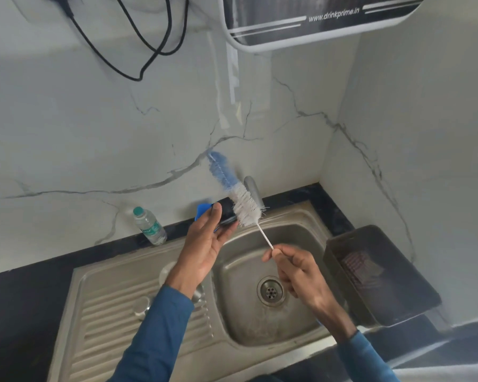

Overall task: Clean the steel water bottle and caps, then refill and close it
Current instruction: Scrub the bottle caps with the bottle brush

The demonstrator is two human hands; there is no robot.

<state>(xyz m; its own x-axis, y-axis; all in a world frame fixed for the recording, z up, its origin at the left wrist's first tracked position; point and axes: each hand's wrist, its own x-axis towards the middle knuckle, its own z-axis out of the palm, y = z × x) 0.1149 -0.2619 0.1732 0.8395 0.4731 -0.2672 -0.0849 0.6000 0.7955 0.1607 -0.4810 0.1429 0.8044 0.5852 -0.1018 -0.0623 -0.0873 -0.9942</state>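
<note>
My left hand (204,244) grips a dark bottle (228,216) above the back rim of the sink, with a blue part (202,210) showing behind my thumb. My right hand (293,268) pinches the thin white wire handle of a bottle brush (244,204). Its white and blue bristles stand outside the bottle, just right of the bottle's end, and slant up to the left. Three round steel caps or cups (167,271) sit on the drainboard, partly hidden by my left forearm.
The steel sink (260,334) has its drain (271,289) below my right hand and a grey tap (253,188) behind the brush. A small plastic water bottle (149,226) stands on the counter at left. A dark tray (370,274) sits right. A water purifier (315,20) hangs above.
</note>
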